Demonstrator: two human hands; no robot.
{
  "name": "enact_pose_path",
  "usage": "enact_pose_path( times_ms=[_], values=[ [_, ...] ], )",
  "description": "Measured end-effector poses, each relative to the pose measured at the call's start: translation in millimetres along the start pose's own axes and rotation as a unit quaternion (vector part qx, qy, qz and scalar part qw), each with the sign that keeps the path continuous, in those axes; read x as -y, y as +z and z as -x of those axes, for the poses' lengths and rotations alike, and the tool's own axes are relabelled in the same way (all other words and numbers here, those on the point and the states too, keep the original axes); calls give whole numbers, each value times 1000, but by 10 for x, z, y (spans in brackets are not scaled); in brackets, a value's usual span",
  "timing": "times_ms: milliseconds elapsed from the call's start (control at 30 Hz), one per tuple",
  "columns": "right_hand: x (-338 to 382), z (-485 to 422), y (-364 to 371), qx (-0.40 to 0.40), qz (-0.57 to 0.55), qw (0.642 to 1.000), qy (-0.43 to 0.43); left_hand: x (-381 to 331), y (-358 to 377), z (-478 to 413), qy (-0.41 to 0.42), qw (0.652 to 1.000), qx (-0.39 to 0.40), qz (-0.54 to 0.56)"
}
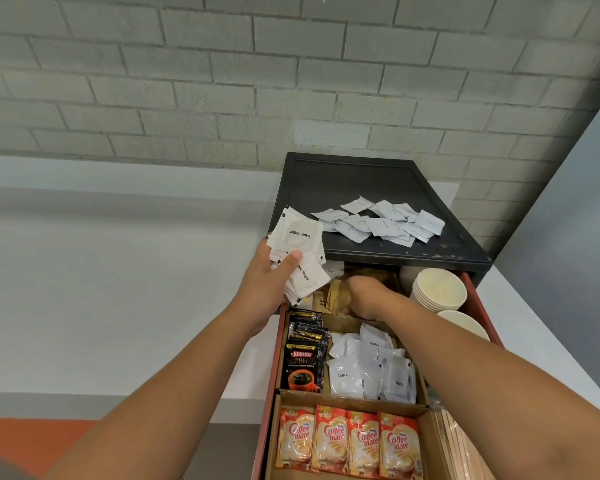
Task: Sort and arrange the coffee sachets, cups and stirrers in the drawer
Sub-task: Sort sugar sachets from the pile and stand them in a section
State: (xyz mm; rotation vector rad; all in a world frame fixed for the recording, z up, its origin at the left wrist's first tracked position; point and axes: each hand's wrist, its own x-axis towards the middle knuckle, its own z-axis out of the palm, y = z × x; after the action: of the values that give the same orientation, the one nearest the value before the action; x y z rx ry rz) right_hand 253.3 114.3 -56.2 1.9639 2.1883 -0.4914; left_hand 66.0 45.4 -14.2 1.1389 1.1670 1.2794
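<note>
Well, on the head view my left hand (267, 271) is curled round a fanned stack of white sugar sachets (298, 244), thumb pressed on top, just above the back left corner of the drawer (484, 306). My right hand (364, 296) reaches into the back compartment among the brown sachets (333, 299); it is blurred, so I cannot tell whether its fingers hold anything. Paper cups (439, 289) are stacked at the back right. Kopiko sachets (303, 358), white coffee sachets (371, 368) and Coffee mate sachets (350, 441) fill the nearer compartments, with stirrers (458, 448) along the right. Loose white sachets (378, 221) lie on the black cabinet top (343, 181).

Sachets (349, 441) grouped in drawer (273, 375), cups (439, 289) stacked beside
</note>
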Motion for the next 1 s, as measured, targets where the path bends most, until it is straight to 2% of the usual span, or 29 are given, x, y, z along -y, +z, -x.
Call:
enact_pose_path(
  times_ms=[133, 333, 533, 733, 900, 1000],
  values=[
    [-49, -3, 32, -20, -10, 1000, -12, 7, 3, -1, 2, 1000, 1, 0],
    [-27, -2, 16, -7, -17, 999, -28, 16, -7, -3, 0, 1000, 2, 0],
    [-59, 27, 3, -7, -91, 995, -35, 7, -5, -4, -2, 1000, 2, -2],
    [-103, -1, -100, -8, -158, 987, 9, 8, -4, -7, -3, 1000, 3, 4],
    [17, 3, -33, 29, -130, 991, -28, 4, -4, -3, -3, 1000, 1, -2],
    [63, -14, 6, 8, -111, 994, -20, 4, -6, -1, -2, 1000, 0, 5]
  ],
)
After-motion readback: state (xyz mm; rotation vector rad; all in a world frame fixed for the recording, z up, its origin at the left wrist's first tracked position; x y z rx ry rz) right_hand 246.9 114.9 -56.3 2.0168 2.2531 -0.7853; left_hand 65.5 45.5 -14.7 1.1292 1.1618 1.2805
